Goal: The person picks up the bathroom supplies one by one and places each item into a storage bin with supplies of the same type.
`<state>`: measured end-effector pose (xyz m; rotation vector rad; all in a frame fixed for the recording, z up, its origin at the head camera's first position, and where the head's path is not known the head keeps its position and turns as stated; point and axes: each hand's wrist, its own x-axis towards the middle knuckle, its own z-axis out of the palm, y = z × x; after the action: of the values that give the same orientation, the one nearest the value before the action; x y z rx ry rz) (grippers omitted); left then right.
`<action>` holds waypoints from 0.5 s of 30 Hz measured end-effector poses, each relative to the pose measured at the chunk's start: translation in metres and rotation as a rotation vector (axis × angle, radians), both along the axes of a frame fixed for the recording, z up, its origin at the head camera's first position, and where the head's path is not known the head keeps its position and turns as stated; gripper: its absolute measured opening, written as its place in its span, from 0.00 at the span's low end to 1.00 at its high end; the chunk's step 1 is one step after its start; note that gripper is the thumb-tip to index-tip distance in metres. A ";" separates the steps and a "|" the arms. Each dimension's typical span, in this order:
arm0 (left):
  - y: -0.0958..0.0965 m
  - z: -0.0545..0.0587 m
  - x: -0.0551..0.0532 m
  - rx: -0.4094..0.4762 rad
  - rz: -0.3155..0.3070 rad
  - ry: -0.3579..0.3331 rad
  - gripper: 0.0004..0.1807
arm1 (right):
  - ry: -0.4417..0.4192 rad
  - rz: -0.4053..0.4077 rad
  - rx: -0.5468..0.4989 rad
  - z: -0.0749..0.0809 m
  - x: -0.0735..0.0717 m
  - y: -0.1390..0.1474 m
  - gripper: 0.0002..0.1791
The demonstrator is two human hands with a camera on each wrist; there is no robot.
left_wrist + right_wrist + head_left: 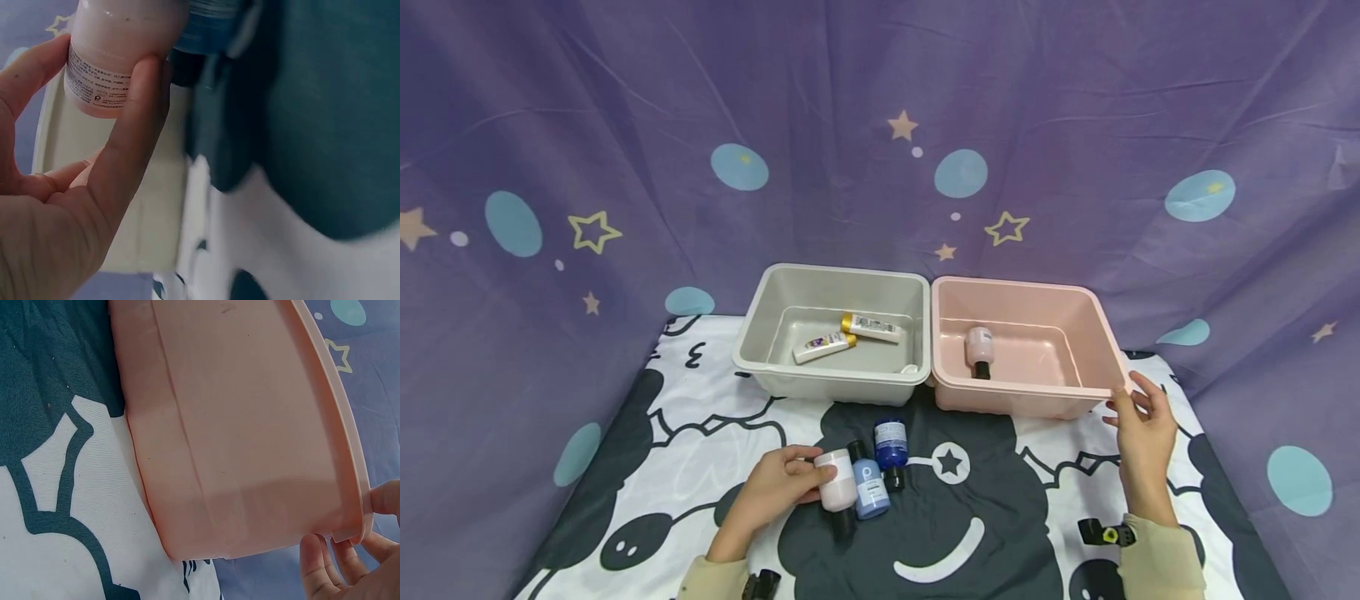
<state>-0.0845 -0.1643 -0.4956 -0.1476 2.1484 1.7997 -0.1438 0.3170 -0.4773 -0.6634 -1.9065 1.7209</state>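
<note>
My left hand [775, 487] pinches a pale pink bottle [836, 479] between thumb and fingers, its black cap pointing toward me. Fine print shows on the bottle in the left wrist view. Right beside it lies a light blue bottle [871, 490] with a black cap, and just beyond is a dark blue bottle [891, 443]. With thumb and fingers, my right hand [1147, 442] holds the rim at the near right corner of a pink bin [1015, 402]. Inside that bin lies another pale pink bottle [980, 343], black cap toward me.
Left of the pink bin, a grey bin [827, 385] stands against it. Two white tubes lie inside, a tube with a gold cap [871, 327] and a tube with printed label [822, 347]. A cartoon-print cloth [955, 533] covers the table; a purple curtain [850, 83] hangs behind.
</note>
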 end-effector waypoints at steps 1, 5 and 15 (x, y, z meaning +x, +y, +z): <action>0.001 0.004 -0.002 0.023 -0.007 0.006 0.34 | 0.003 -0.001 -0.003 0.000 0.000 0.000 0.27; 0.009 0.018 -0.014 0.097 -0.062 0.042 0.34 | 0.008 0.005 -0.012 0.001 0.000 0.000 0.27; 0.039 0.052 -0.052 0.147 -0.167 0.136 0.32 | -0.014 0.000 0.021 0.000 0.001 -0.001 0.27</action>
<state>-0.1366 -0.1257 -0.4432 0.1893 2.0377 1.9085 -0.1431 0.3158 -0.4773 -0.6693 -1.9322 1.6979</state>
